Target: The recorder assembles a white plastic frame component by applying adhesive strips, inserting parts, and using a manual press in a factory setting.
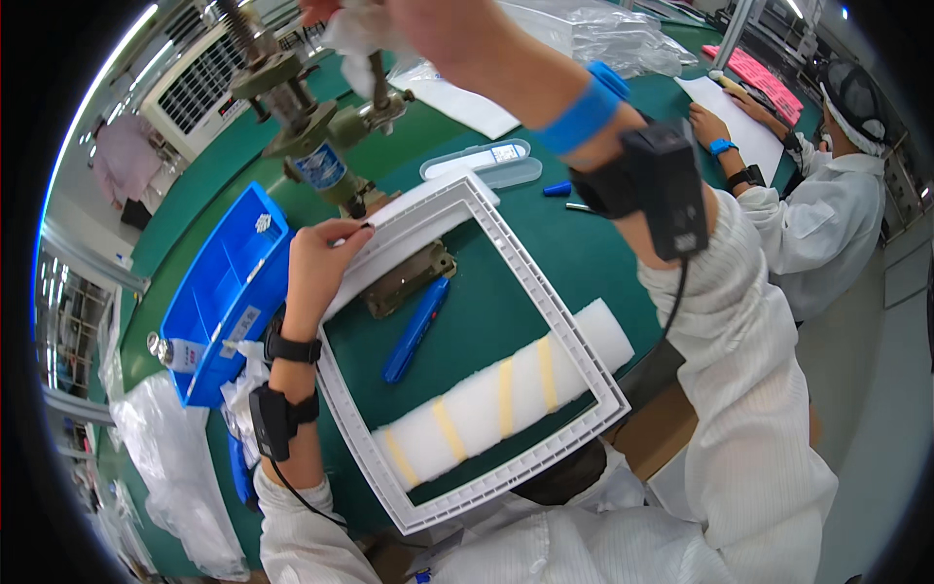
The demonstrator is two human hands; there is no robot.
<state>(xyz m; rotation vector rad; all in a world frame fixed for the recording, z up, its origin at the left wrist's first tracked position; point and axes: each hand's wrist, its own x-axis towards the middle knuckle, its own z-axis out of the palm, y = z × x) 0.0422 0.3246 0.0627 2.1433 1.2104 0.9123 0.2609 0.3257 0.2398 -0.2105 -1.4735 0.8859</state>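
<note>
A white rectangular plastic frame (520,258) lies tilted on the green table, its far-left side under the ram of a green hand press (302,127). My left hand (321,258) is at that side, thumb and forefinger pinched on a small dark piece just below the ram. My right hand (438,34) is raised at the top edge, partly cut off, closed around the press lever's handle, which is wrapped in white material (358,37). Inside the frame's opening lie a blue pen-shaped tool (416,331) and the press base (409,280). A taped white foam roll (496,394) supports the near side.
Left of the press stands a blue divided bin (219,282) with small white parts, beside a little bottle (175,350) and plastic bags (175,467). Beyond the frame are a clear oblong case (482,164) and a blue cap (556,189). A co-worker (812,195) sits at right.
</note>
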